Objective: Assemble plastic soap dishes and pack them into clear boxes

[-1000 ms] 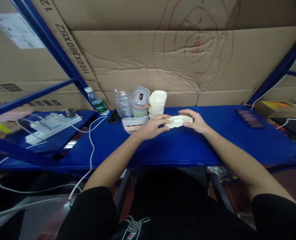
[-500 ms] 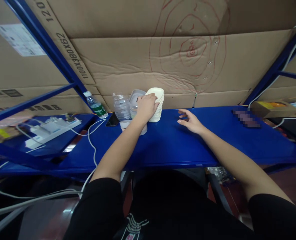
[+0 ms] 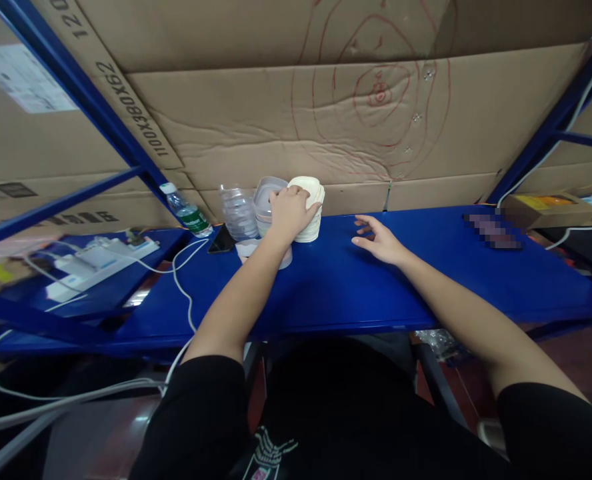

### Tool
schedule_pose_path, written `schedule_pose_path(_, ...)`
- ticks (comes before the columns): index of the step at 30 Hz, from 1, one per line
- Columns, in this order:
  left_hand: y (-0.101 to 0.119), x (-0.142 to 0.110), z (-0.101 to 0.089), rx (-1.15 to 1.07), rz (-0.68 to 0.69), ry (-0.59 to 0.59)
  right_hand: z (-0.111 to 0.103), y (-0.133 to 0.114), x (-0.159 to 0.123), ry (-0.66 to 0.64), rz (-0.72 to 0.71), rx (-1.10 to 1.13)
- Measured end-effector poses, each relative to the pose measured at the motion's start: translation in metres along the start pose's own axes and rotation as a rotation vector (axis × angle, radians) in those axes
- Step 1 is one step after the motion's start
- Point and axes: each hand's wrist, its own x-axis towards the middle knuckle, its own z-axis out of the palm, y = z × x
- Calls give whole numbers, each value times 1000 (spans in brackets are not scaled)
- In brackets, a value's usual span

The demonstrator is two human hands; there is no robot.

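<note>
My left hand (image 3: 295,211) is closed over the near left corner of a stack of cream plastic dishes (image 3: 312,230). Its index finger lies on the top dish and the thumb presses against the side; the other fingertips are partly hidden. Left of this stack, partly behind the hand, stands a pile topped by a grey dish (image 3: 267,191). Pale wavy-edged plastic pieces (image 3: 246,248) lie under and beside my left wrist. Over the blue table (image 3: 336,293), my right hand (image 3: 382,242) hovers with fingers apart, holding nothing, to the right of the cream stack.
Clear plastic containers (image 3: 239,217) are stacked at the left, beside a black phone (image 3: 221,240) and a water bottle (image 3: 189,213). White cables (image 3: 189,293) cross the table's left part. A blurred dark object (image 3: 493,230) lies at the right. Cardboard (image 3: 246,113) stands behind.
The cream dish that both hands held has gone onto the cream stack, which is taller. My left hand moved left to the stack; my right hand let go and opened.
</note>
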Motion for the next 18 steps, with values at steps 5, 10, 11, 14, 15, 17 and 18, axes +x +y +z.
schedule_pose_path(5,6,-1,0,-42,26,83,0,3,0,-4,-14,-38)
schedule_pose_path(10,31,-33,-3,-68,267,57,-11,7,3,10,-85,-248)
schedule_pose_path(11,36,-43,0,-83,360,-1,-15,8,4,10,-104,-322)
schedule_pose_path(14,44,-73,13,-128,617,-232,-27,14,7,-9,-87,-553)
schedule_pose_path(15,45,-80,19,-144,641,-298,-31,16,8,-17,-48,-620)
schedule_pose_path(17,42,-91,31,-184,577,-412,-36,21,9,-44,59,-734)
schedule_pose_path(18,40,-94,37,-205,515,-477,-38,24,9,-68,116,-780)
